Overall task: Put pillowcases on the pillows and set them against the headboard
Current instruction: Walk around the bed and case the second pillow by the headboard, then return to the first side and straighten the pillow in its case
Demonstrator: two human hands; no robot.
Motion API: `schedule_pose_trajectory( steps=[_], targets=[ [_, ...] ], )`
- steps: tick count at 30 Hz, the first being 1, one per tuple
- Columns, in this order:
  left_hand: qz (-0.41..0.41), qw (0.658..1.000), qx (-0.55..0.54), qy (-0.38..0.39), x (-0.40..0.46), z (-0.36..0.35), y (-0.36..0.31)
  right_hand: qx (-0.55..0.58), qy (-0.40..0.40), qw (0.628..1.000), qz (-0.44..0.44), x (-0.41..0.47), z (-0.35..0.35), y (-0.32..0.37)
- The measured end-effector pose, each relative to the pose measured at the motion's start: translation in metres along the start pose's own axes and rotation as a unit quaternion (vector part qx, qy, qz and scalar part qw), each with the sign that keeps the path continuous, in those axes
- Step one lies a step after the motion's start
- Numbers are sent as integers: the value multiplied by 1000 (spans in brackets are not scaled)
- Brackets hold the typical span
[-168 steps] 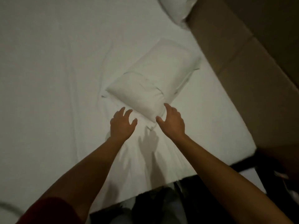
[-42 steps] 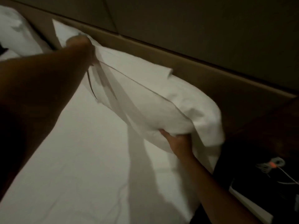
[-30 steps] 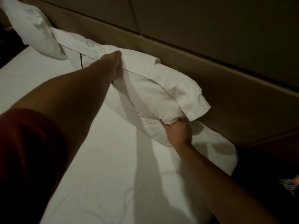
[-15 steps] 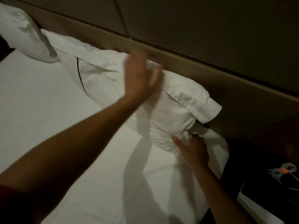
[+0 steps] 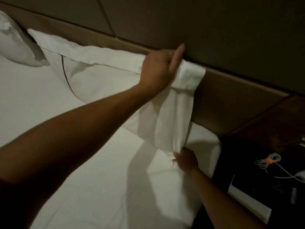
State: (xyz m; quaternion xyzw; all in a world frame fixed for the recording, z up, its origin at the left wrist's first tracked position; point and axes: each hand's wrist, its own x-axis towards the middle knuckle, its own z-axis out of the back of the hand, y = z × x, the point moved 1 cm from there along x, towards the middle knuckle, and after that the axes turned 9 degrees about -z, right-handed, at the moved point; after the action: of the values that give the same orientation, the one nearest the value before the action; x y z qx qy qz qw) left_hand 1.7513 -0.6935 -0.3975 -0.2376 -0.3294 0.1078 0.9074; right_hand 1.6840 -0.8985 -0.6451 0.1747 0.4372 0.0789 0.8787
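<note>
The left hand [image 5: 158, 68] and right hand [image 5: 186, 161] are pinching the cased white fabric pillow's [image 5: 102, 76] end corners between closed fingers, squaring it against the brown padded headboard [image 5: 231, 96].

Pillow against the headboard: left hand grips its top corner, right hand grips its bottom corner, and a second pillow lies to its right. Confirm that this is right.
One detail is wrong. The head view shows the second pillow to the left of the held pillow, not the right. The rest stands: the left hand grips the top corner against the headboard and the right hand grips the bottom corner.
</note>
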Motion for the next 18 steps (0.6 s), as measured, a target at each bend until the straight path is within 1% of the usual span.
schedule_pose_trajectory(
  steps=[3,5,6,7,8,10,11,13,14,15,16,18],
  targets=[
    [4,999,28,46,-14,-13,1,-3,-5,1000,-16,1,-9,-1],
    [12,995,68,67,-12,-13,3,-21,-7,999,-24,0,-8,-4],
    [-1,993,90,79,-11,-10,3,-28,-7,999,-29,-1,-5,-5],
    [-32,989,111,91,-10,-7,3,-32,-16,999,-30,-3,-3,-7],
    [-63,985,126,103,-10,-3,0,-19,-20,999,-34,-8,1,-7],
    [-74,984,123,105,-21,6,-4,37,-35,998,-32,-27,3,-7],
    [-69,987,128,75,-26,16,-4,67,-71,995,-19,-38,7,-1],
    [-32,989,143,2,-36,29,-6,143,-160,977,6,-62,12,9],
    [-10,988,152,-26,-41,43,-8,166,-191,967,30,-76,16,21],
    [14,986,157,-45,-47,60,-7,179,-204,961,52,-90,22,36],
    [39,984,169,-47,-55,81,-7,178,-196,962,72,-106,29,55],
    [104,975,195,-25,-82,135,-5,144,-150,971,114,-147,38,98]
  ],
)
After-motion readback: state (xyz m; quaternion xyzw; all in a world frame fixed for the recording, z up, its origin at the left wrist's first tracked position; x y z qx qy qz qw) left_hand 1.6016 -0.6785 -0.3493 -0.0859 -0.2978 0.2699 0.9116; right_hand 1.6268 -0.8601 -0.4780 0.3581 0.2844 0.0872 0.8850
